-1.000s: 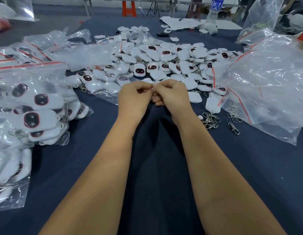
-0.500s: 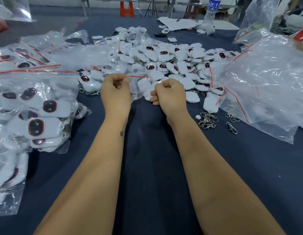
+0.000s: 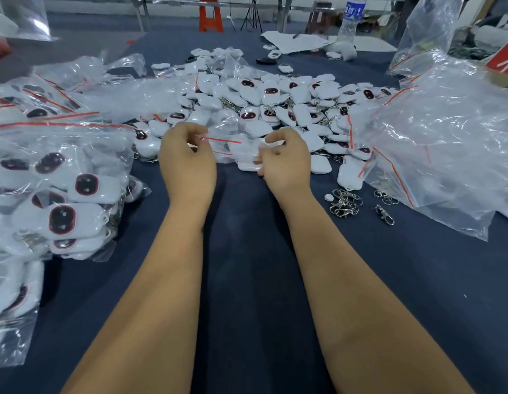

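Abreast, left hand (image 3: 187,163), right hand (image 3: 287,162), bag (image 3: 232,147) between.

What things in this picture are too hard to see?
Head view:
- Fingertips of the left hand and right hand: hidden behind the backs of the hands, so what the right one holds is unclear.
- Inside of the small bag between them: crinkled plastic blurs it.
- Bottle: top cut off by the upper edge, label too small to read.
- Big bag: cut off by the left edge.
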The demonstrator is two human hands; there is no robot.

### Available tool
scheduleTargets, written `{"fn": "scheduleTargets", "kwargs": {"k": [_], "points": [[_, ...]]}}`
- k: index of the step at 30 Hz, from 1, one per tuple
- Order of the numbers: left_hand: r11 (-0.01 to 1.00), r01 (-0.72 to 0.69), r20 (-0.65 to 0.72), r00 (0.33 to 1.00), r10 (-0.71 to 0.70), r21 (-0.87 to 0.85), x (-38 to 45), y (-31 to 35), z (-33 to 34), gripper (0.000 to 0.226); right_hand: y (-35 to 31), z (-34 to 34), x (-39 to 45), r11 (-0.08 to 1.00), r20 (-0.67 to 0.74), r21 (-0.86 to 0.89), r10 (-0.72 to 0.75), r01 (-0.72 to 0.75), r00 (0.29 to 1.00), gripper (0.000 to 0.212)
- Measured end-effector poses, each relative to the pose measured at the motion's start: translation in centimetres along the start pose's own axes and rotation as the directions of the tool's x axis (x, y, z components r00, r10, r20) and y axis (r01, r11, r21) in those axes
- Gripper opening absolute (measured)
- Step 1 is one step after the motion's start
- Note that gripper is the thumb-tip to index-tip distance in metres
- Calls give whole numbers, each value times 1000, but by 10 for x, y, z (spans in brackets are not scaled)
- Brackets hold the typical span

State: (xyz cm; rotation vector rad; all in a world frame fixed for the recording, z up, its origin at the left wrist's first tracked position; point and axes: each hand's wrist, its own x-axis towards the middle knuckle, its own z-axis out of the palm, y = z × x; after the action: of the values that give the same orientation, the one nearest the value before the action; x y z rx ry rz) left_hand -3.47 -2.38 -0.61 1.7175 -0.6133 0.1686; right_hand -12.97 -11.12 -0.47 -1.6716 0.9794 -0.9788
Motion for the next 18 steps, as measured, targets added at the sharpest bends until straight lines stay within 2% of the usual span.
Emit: {"fn": "scheduleTargets", "kwargs": {"k": [1,3,5,8,10,13,16,17,18], "points": [[999,-34,-39,999,33,-7,0,0,0,21,0,1,-1,1000,0,-27,-6,6,1000,26],[995,-77,-21,997,76,-56,-1,1,2,18,0,1,-2,998,13,-55,-14,15,1000,24],[991,-90,96,990,100,-98,-2,2,5,29,0,-1,-1,1000,43,3,1,-1,999,18],[991,-130,259,957,133,-27,-6,-1,7,33,-4,-5,0,999,110,37,-7,3,994,8],[987,-153,226,961,159,-44,-6,0,6,36,-8,-6,-3,993,163,119,4,-24,987,14],[963,-271,157,951,266,10,-5,4,0,30,-12,-7,-7,973,207,223,16,-63,978,40],[975,-218,94,973,213,43,-3,1,-6,40,-14,-10,-7,947,196,316,-3,-60,981,35],[980,-187,68,981,182,69,-2,0,-7,44,-13,-9,-6,956,189,289,-14,-42,982,34],[979,-165,52,986,160,121,0,-1,-8,48,-10,-9,-5,982,183,186,-20,-15,983,35]]}}
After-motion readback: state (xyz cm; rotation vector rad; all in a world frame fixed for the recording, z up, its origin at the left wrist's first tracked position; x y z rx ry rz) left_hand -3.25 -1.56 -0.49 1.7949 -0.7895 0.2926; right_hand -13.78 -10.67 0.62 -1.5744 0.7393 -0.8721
